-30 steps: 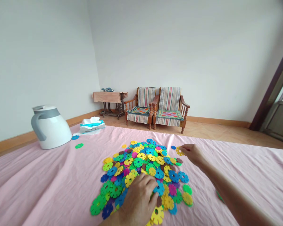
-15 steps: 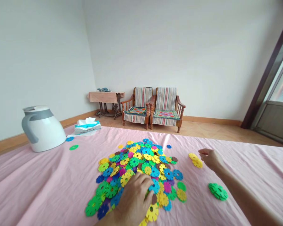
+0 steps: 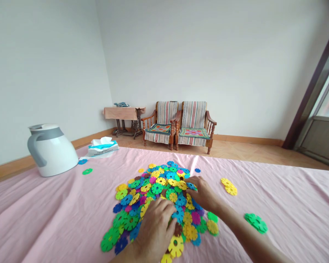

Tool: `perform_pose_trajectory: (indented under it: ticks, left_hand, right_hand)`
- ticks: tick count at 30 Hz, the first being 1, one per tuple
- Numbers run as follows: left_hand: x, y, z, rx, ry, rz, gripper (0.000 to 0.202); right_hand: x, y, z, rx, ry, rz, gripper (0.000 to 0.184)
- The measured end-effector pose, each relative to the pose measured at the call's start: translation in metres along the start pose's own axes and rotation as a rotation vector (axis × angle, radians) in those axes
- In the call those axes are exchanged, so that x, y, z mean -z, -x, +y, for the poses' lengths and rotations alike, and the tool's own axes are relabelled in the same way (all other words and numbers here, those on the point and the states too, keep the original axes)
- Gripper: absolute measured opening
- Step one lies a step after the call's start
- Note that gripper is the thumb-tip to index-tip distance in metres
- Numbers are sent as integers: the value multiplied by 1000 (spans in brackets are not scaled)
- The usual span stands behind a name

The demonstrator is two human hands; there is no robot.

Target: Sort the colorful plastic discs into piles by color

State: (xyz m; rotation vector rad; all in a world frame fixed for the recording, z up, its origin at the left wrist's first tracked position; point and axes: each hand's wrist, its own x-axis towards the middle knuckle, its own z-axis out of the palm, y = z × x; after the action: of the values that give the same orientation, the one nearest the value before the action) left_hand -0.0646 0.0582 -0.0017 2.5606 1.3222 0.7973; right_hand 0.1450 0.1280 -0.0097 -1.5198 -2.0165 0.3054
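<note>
A pile of colourful plastic flower-shaped discs (image 3: 157, 188) is spread over a pink cloth. My left hand (image 3: 157, 225) rests on its near side, fingers arched and thumb apart from them; the fingertips are partly hidden, and green shows in the gap. At the pile's right edge, my right hand (image 3: 202, 191) has its thumb and fingers on either side of a blue flower disc (image 3: 191, 186). Just beyond my left thumb lies a larger blue disc (image 3: 178, 214). A yellow disc (image 3: 176, 246) with slots is nearest to me, below my left hand.
Yellow discs (image 3: 229, 186) and a stack of green discs (image 3: 256, 223) lie apart on the right. A white and grey jug (image 3: 55, 151) stands at left by a tissue box (image 3: 103, 147). Two wooden armchairs (image 3: 193, 124) are beyond the cloth (image 3: 57, 204).
My right hand has moved left from beside the yellow discs to the pile and closed around a blue disc there. My left hand has stayed almost in place.
</note>
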Motion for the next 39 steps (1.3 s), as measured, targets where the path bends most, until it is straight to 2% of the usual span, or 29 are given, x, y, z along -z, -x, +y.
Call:
perform_pose_trajectory:
  ticks: [2, 8, 13, 15, 18, 22, 25, 29, 31, 34, 39]
  left_hand:
    - [-1, 1, -1, -1, 4, 8, 19]
    - [-5, 1, -2, 1, 6, 5, 19]
    - [-5, 0, -2, 3, -3, 3, 18]
    - [-5, 0, -2, -2, -2, 10, 18]
    - [-3, 0, -2, -16, 5, 19, 19]
    - [-2, -1, -1, -13, 2, 16, 20]
    - [-2, -1, 0, -10, 5, 12, 21]
    - [-1, 0, 1, -2, 18, 11, 22]
    - [-1, -1, 1, -1, 21, 4, 22]
    - [-2, -1, 1, 4, 13, -5, 21]
    - [-2, 0, 0, 0, 2, 9, 22]
  right_hand:
    - [-4, -3, -8, 19, 29, -4, 34]
    - [-7, 3, -22, 80, 71, 26, 19]
    - [-2, 9, -25, 85, -10, 114, 28]
    - [5, 8, -15, 35, -67, 167, 30]
    - [19, 4, 11, -103, -166, 225, 35]
    - [37, 5, 48, -236, -319, 226, 41]
    - [43, 15, 58, -289, -397, 166, 40]
    - [42, 32, 52, -300, -435, -5, 32]
    - [42, 36, 52, -297, -429, -51, 26]
    - [48, 35, 63, -325, -391, 25, 24]
    - [65, 32, 102, -473, -292, 237, 24]
